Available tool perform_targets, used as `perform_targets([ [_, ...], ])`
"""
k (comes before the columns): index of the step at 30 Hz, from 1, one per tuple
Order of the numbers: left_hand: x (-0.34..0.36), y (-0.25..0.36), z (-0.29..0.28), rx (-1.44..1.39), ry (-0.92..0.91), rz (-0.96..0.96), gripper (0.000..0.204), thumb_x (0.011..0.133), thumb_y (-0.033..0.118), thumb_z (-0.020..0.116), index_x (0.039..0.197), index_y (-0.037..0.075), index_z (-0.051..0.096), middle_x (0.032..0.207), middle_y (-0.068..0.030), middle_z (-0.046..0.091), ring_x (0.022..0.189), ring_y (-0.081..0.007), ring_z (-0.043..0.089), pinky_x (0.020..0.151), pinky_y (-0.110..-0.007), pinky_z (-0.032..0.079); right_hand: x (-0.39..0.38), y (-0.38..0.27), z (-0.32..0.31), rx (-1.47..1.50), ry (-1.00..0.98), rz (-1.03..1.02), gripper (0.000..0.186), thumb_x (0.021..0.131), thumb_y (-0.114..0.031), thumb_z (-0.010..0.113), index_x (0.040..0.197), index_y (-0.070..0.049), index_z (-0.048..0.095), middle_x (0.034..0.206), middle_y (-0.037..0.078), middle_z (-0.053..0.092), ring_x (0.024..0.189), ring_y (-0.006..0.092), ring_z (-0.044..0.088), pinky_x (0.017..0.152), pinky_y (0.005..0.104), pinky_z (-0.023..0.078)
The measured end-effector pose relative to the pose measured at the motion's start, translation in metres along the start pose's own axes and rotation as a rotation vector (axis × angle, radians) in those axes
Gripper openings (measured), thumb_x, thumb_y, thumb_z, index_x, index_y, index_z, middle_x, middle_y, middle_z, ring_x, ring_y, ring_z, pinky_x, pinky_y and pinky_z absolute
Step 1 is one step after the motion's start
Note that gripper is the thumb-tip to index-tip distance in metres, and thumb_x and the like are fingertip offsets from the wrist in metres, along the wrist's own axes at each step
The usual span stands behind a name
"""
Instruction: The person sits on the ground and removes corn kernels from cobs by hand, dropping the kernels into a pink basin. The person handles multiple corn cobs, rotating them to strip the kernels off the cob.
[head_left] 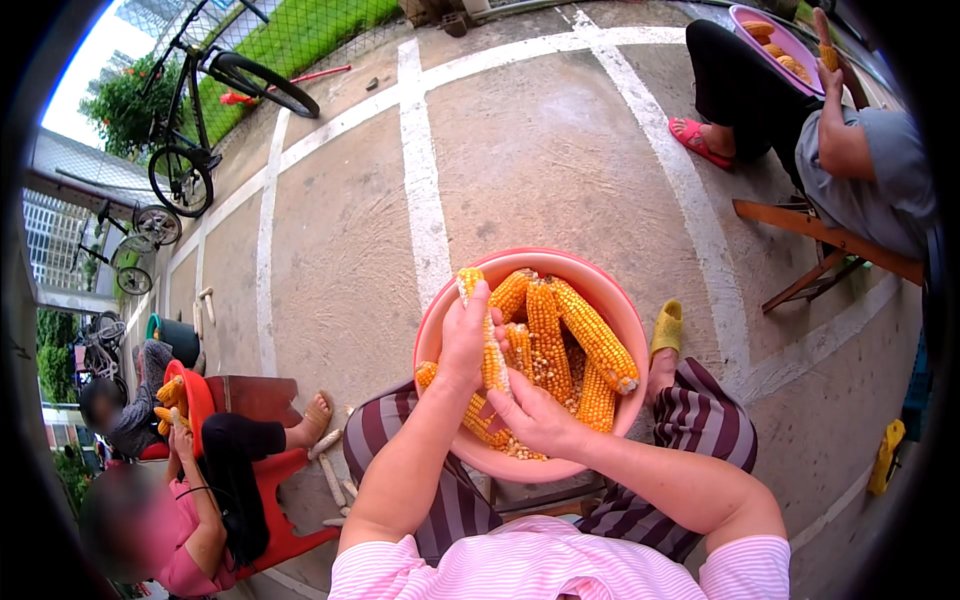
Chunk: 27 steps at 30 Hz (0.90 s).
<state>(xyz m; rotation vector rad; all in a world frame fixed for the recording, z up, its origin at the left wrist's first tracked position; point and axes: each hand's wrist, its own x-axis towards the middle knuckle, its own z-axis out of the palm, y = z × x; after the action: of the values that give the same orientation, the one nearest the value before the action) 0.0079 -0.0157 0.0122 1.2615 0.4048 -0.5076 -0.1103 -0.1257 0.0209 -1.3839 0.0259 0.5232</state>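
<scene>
My left hand (463, 338) is wrapped round the upper part of a yellow corn cob (494, 360), which stands tilted over a pink basin (630, 335). Pale bare strips show along the cob where kernels are gone. Around its lower end closes my right hand (540, 414), thumb against the cob. Several whole ears of corn (600, 338) lie in the basin, some leaning on its far wall. Loose kernels (526, 452) gather at the basin's near side. The basin sits between my knees, in striped trousers.
At the left, a person in pink holds corn over a red basin (201, 400), with another person beyond. Bare cobs (330, 468) lie on the concrete. A person at the right sits on a wooden chair (835, 240) near another basin (740, 18). Bicycles (182, 175) stand far left.
</scene>
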Motion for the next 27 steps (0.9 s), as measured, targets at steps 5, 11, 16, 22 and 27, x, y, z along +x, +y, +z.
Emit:
perform_targets([
  [5,-0.004,0.007,0.002,0.061,-0.078,-0.020,0.037,0.101,0.042,0.059,0.112,0.008,0.050,0.075,-0.0020,0.054,0.053,-0.0086,0.052,0.044,-0.023,0.047,0.002,0.007,0.000,0.299,-0.120,-0.042,0.032,0.108,-0.018,0.041,0.135,0.000,0.043,0.115,0.012,0.061,0.101,0.0173,0.064,0.081,0.0317,0.058],
  [11,-0.002,0.001,-0.001,0.145,-0.115,-0.045,0.032,0.101,0.041,0.060,0.109,0.011,0.050,0.072,0.0002,0.055,0.053,-0.0072,0.053,0.044,-0.022,0.046,-0.001,0.001,-0.003,0.320,-0.208,0.032,0.038,0.108,-0.016,0.039,0.143,0.000,0.039,0.130,0.014,0.052,0.116,0.0184,0.058,0.089,0.0325,0.059],
  [16,-0.002,-0.002,-0.003,0.157,-0.139,-0.073,0.029,0.101,0.039,0.061,0.106,0.013,0.051,0.072,0.0013,0.055,0.053,-0.0066,0.053,0.044,-0.022,0.046,0.001,0.003,-0.004,0.263,-0.252,0.059,0.038,0.108,-0.016,0.037,0.142,0.002,0.037,0.129,0.017,0.054,0.111,0.0232,0.064,0.089,0.0334,0.059],
  [22,-0.006,0.002,0.000,0.166,-0.168,-0.104,0.028,0.101,0.039,0.061,0.106,0.013,0.051,0.072,0.0019,0.054,0.054,-0.0064,0.052,0.046,-0.022,0.046,0.000,0.008,-0.004,0.254,-0.266,0.065,0.036,0.108,-0.017,0.036,0.138,0.004,0.038,0.123,0.019,0.057,0.100,0.0280,0.071,0.090,0.0347,0.057],
  [27,-0.006,0.001,0.002,0.177,-0.165,-0.097,0.026,0.102,0.036,0.059,0.107,0.012,0.049,0.071,0.0022,0.052,0.053,-0.0057,0.051,0.045,-0.022,0.046,0.002,0.014,-0.004,0.116,-0.233,0.024,0.033,0.108,-0.016,0.037,0.132,0.005,0.042,0.122,0.017,0.057,0.097,0.0261,0.071,0.088,0.0347,0.058],
])
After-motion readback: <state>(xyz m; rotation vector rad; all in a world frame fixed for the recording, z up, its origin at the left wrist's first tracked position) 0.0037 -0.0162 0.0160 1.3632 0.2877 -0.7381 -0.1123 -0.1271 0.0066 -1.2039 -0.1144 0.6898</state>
